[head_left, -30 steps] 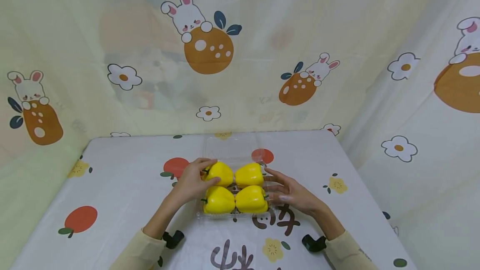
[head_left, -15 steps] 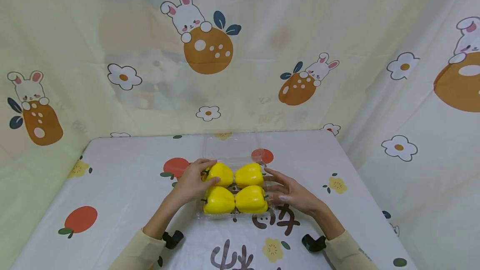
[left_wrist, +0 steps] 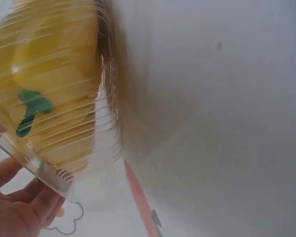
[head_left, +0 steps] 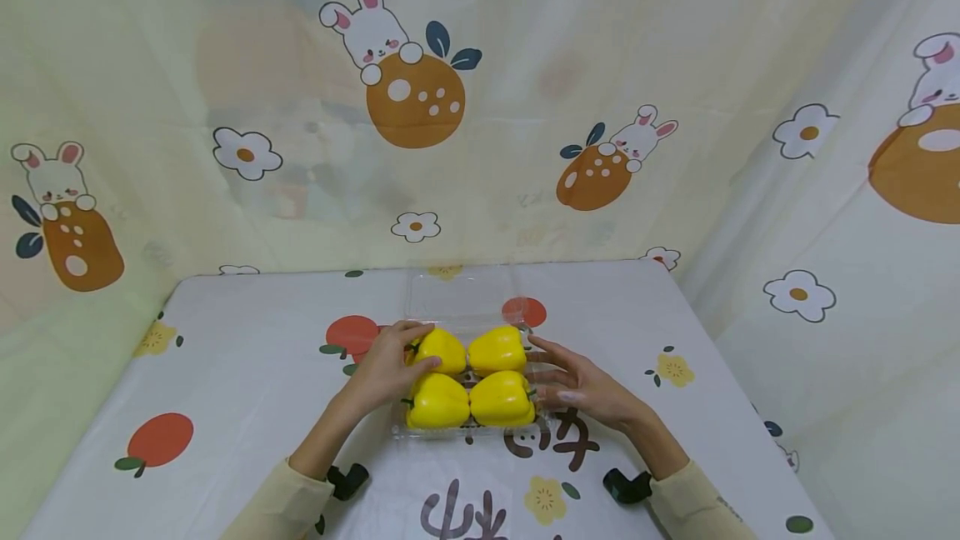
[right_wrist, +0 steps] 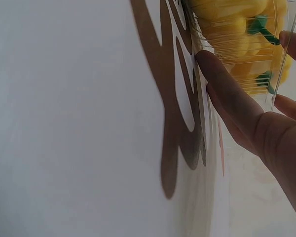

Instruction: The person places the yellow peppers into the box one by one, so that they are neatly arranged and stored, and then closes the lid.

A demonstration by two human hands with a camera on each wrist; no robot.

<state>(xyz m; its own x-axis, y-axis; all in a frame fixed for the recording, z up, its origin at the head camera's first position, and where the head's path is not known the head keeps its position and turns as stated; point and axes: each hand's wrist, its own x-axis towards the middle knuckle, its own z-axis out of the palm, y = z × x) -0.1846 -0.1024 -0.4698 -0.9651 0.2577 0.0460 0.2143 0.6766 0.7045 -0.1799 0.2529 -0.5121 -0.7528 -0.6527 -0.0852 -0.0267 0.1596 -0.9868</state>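
Observation:
Yellow bell peppers fill a clear plastic clamshell box [head_left: 480, 433], two in the back row and two in front. My left hand [head_left: 388, 367] grips the back-left bell pepper [head_left: 441, 350], its thumb on the near side and its fingers over the far side. In the left wrist view, these fingers [left_wrist: 27, 197] reach over the box rim. My right hand [head_left: 581, 382] stands at the box's right side with fingers spread and fairly straight. Two of its fingertips touch the ribbed wall [right_wrist: 237, 59] in the right wrist view.
The box's clear lid [head_left: 465, 292] lies folded back behind the peppers. A white printed cloth [head_left: 247, 407] covers the table, and a patterned curtain [head_left: 510, 148] hangs behind it and along both sides.
The back-left bell pepper has shifted very slightly under my left hand. My right hand and the box look unmoved.

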